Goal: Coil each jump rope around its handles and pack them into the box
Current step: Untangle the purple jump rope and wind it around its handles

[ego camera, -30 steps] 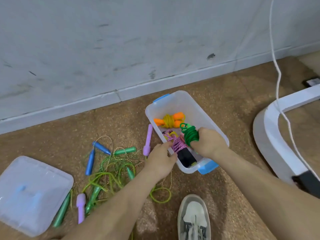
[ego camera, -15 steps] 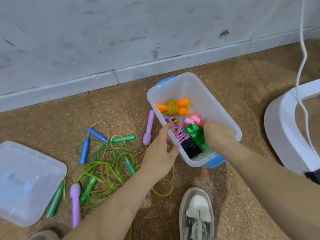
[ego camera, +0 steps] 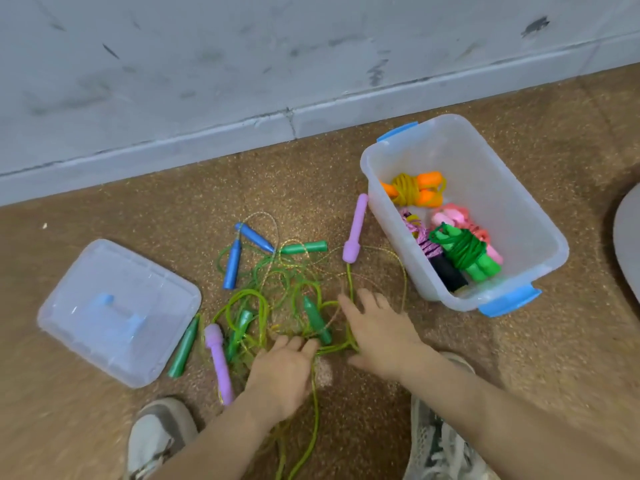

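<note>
Four coiled ropes [ego camera: 464, 251] fill the box [ego camera: 519, 202]; tangled ropes [ego camera: 277, 289] beside it.

Head cam, wide-angle, steep down at floor [ego camera: 145, 216] near wall [ego camera: 242, 46], close.

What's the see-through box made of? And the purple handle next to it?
The clear box with blue clips looks like translucent, slightly glossy plastic: its milky walls let light through. The long purple rope handle beside it looks like smooth matte plastic, maybe rubbery; I can't tell which.
</note>
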The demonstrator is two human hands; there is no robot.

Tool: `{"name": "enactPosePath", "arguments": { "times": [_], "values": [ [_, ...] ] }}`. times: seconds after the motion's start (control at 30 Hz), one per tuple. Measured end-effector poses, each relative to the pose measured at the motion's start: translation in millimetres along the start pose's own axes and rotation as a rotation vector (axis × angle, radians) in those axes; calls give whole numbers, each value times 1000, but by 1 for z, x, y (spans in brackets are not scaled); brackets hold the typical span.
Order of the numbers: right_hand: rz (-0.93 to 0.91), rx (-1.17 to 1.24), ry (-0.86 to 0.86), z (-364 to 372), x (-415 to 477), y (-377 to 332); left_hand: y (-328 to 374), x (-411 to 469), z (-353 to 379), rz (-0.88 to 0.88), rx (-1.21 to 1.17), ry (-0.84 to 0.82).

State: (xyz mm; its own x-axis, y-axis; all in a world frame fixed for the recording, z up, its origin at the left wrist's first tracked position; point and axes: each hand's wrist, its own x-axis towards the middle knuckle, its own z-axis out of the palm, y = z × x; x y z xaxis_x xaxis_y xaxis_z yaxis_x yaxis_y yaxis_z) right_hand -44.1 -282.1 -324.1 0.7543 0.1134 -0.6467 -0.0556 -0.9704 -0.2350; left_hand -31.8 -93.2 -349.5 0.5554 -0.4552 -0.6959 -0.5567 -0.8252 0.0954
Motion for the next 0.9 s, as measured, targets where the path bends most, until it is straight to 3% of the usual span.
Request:
{"name": "enactPosePath", "arguments": {
  "times": [0.07, 0.2, 0.37, 0.43, 0.6, 0.7, 0.8, 0.9],
  "values": [
    [91, -70, -63, 18, 0, 8, 1, 1, 0, -34, 35, 4],
    [69, -113, -10, 28, -1, 12, -8, -2, -14, -19, -23, 30],
    [194, 765, 47, -43, 1, -7, -39, -25, -82, -8, -640, 339],
    [138, 916, 70, -92, -12, -24, -50, -45, -134, -51, -724, 492],
    [-115, 778, 272, -214, -84, -79, -51, -141, -262, 66, -758, 991],
    [-195, 1046, 403, -269, -140, -113, -44, -212, -319, 149, -911, 1229],
    [-272, 1222, 533, -306, -196, -147, -33, -287, -357, 296, -1255, 1366],
    [-378, 1177, 608, -329, -239, -181, -28, -342, -371, 529, -1521, 1329]
  ]
}}
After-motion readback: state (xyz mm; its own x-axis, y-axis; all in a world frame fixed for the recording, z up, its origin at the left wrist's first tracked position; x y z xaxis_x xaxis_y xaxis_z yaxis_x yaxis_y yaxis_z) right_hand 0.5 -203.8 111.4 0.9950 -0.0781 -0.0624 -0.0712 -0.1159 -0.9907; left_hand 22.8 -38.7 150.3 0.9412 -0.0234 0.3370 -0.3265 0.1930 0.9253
